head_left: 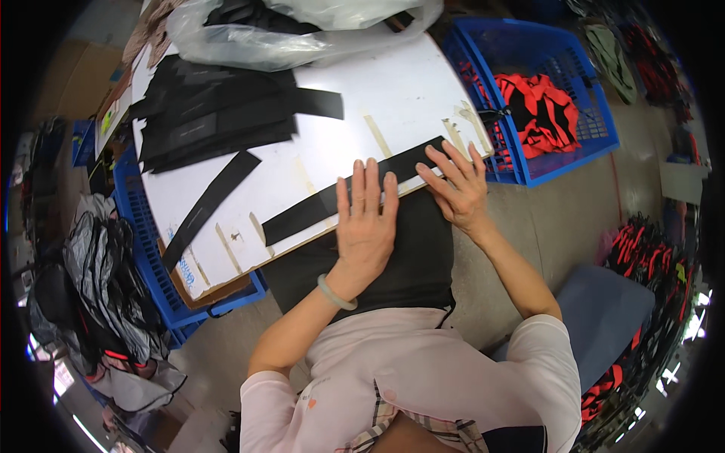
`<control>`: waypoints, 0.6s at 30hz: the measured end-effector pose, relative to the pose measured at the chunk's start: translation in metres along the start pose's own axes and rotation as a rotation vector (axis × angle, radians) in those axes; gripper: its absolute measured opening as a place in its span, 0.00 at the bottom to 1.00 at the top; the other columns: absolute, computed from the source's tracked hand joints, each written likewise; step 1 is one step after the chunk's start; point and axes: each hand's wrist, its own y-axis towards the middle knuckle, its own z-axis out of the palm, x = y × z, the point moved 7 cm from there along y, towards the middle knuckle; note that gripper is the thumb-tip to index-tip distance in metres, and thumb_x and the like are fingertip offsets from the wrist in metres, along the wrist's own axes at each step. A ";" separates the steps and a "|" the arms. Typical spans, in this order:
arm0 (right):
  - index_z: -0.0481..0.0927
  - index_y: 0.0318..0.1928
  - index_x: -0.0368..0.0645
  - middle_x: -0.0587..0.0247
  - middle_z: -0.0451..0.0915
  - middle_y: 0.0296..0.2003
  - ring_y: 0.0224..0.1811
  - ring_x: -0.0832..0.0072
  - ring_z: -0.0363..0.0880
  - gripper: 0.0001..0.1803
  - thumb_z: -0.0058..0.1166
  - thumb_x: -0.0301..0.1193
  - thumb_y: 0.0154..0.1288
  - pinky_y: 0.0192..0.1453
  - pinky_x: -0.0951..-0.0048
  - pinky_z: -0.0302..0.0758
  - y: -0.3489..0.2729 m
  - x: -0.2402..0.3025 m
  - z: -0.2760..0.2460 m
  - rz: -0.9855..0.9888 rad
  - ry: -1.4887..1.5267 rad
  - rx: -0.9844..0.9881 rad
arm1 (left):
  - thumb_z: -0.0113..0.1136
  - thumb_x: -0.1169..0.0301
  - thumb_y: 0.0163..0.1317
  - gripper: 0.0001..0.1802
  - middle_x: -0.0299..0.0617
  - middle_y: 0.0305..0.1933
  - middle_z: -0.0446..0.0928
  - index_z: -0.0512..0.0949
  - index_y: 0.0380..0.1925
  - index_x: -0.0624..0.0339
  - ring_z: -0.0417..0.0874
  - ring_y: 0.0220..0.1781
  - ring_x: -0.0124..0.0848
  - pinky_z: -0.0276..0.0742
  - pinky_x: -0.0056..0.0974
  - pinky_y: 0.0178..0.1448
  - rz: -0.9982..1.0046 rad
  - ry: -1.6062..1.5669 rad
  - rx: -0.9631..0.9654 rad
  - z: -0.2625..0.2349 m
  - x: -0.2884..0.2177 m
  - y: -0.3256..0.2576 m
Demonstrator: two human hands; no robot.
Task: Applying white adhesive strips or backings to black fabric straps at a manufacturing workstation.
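A long black fabric strip [298, 218] lies flat along the near edge of the white tabletop [332, 147]. My left hand [365, 223] rests on the strip's middle, fingers stretched out and slightly apart. Toward the strip's right end, my right hand [460, 189] lies with its fingers spread, the fingertips on or beside the fabric. Neither hand grips anything. Another black strip [205, 209] lies slanted at the left side of the table. Behind it is a stack of black fabric pieces [219, 113], with one piece jutting out to the right.
A clear plastic bag [302, 47] with dark contents covers the table's far end. At the right stands a blue crate [538, 177] holding red-and-black straps [538, 113]. Another blue crate [147, 253] sits under the table's left side. A grey-blue seat [604, 317] is near my right elbow.
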 end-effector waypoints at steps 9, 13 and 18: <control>0.82 0.53 0.56 0.66 0.76 0.59 0.67 0.67 0.67 0.21 0.56 0.26 0.58 0.74 0.55 0.50 0.000 0.001 0.005 -0.018 -0.009 0.002 | 0.52 0.76 0.59 0.26 0.63 0.69 0.59 0.66 0.59 0.65 0.56 0.74 0.57 0.49 0.61 0.73 0.006 -0.018 -0.076 0.002 0.003 -0.005; 0.83 0.53 0.54 0.65 0.77 0.58 0.67 0.66 0.67 0.21 0.57 0.26 0.58 0.74 0.54 0.50 -0.002 0.000 0.005 -0.017 -0.022 -0.001 | 0.52 0.76 0.57 0.26 0.64 0.69 0.59 0.68 0.58 0.65 0.56 0.74 0.57 0.50 0.61 0.73 0.015 -0.038 -0.069 0.001 0.002 -0.004; 0.83 0.52 0.54 0.65 0.77 0.58 0.66 0.65 0.67 0.21 0.56 0.25 0.57 0.74 0.54 0.50 -0.001 0.002 0.004 -0.025 -0.034 0.006 | 0.52 0.76 0.58 0.24 0.64 0.69 0.59 0.70 0.57 0.65 0.57 0.73 0.57 0.51 0.61 0.73 0.006 -0.058 -0.107 -0.001 0.003 -0.005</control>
